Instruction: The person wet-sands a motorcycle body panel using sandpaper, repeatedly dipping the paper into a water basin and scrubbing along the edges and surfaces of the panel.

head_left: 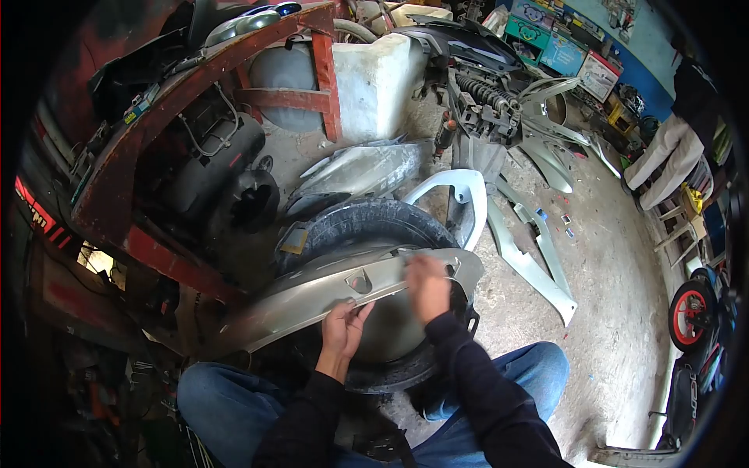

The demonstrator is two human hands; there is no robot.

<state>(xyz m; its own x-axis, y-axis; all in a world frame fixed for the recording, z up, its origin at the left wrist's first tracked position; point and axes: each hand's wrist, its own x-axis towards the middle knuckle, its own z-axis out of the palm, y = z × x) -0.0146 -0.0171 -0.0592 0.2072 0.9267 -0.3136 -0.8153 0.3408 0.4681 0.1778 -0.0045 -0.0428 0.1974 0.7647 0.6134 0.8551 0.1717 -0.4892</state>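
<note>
Grey floor (pixel 608 335): bearing loose pale parts (pixel 511 249) beyond the person's knees (pixel 538 370).
Metallic panel (pixel 312 295): lying across the tyre, taking the present handwork; seemingly sitting mid-job (how much is done, the surface is not showing).
Tyre (pixel 374 214): propping the metallic panel from beneath.
Patchy panel (pixel 363 171): resting beyond the tyre, showing uneven whitish areas; looking unfinished, no hand touching it.
Left hand (pixel 342 331): holding the metallic panel's lower edge between thumb and fingers.
Right hand (pixel 429 290): blurring over its right portion; whether gripping anything, cannot tell.
</note>
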